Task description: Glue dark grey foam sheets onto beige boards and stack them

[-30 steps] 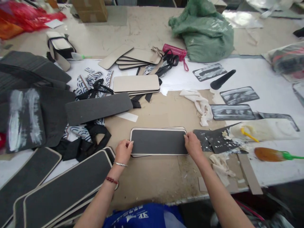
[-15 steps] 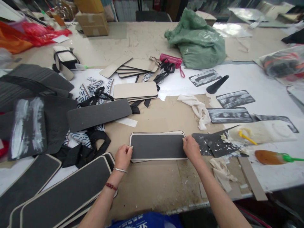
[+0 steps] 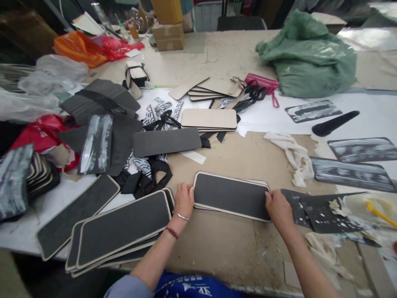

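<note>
A dark grey rounded panel with a pale border (image 3: 231, 195) lies in front of me, with the edge of another panel showing beneath it. My left hand (image 3: 184, 200) pinches its left end between thumb and fingers. At the opposite end, my right hand (image 3: 278, 205) grips the short edge, fingers closed. The panel is slightly tilted, right end nearer me. Beside my left forearm lies a stack of similar bordered panels (image 3: 124, 227). Just right of my right hand are dark sheets spotted with white glue (image 3: 328, 213).
Behind the panel are beige panels (image 3: 209, 118), a plain grey panel (image 3: 167, 141) and tangled black straps (image 3: 163, 174). White-smeared panels (image 3: 353, 174) and a crumpled cloth (image 3: 294, 155) lie right. A green bag (image 3: 310, 62) stands at the back, and a yellow brush (image 3: 380, 213) sits far right.
My view has swung left, so things appear further right. The held panel has turned, its right end now closer to me. Both hands keep hold of its ends.
</note>
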Available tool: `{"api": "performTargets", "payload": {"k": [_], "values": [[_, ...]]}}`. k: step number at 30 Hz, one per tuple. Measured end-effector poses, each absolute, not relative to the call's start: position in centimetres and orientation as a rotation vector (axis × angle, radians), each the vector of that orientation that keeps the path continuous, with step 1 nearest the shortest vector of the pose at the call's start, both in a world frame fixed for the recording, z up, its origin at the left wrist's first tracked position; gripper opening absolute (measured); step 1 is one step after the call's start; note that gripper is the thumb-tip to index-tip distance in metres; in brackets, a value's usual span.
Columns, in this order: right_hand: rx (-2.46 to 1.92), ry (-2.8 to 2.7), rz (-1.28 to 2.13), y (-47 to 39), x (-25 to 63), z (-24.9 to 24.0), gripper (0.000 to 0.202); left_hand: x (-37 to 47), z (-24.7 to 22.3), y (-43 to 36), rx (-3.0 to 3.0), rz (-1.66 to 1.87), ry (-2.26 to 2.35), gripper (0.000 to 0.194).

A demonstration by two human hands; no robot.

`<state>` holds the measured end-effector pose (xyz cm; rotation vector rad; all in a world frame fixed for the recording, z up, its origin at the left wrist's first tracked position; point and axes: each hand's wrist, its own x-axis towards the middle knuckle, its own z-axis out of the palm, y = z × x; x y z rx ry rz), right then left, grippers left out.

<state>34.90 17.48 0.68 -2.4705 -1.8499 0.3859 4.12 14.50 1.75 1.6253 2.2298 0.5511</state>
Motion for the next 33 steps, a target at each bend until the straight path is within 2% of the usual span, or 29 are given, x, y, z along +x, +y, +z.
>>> {"api": "performTargets", "payload": {"k": [2,7,10,12,14,17,21,25,28,33], "values": [[-2.475,-1.844,0.368,17.5,34.9,0.7,0.014,5.3,2.0,14.3,1.885,0.551,2.183,0.024],[-2.482,-1.873,0.301,17.4,34.8,1.4,0.017,7.9,1.4,15.2,2.325,0.333,1.711,0.048],[-2.424,-1.913,0.053,17.1,33.6,1.8,0.024,8.2,0.4,15.7,2.324,0.26,1.698,0.051],[-2.298,-1.979,-0.065,16.9,31.9,1.8,0.04,8.1,0.1,15.7,2.346,0.237,1.696,0.052],[-2.107,-2.122,-0.012,16.8,29.8,1.4,0.054,8.0,0.1,15.6,2.376,0.219,1.699,0.052],[-1.899,-2.27,0.156,16.8,27.6,0.4,0.059,8.1,0.2,15.6,2.401,0.201,1.712,0.053],[-1.904,-2.168,0.136,16.4,29.0,-0.4,0.055,8.2,0.2,15.7,2.378,0.226,1.693,0.052],[-2.196,-1.924,-0.036,14.6,33.1,-0.5,0.042,7.5,-0.3,15.2,2.145,0.444,1.851,0.056],[-2.294,-2.018,-0.033,13.1,34.9,-0.5,0.033,6.7,-1.0,14.2,1.756,0.631,2.081,0.053],[-2.322,-2.097,-0.017,12.7,34.4,0.0,0.029,6.4,-1.3,13.7,1.452,0.731,2.096,0.043]]}}
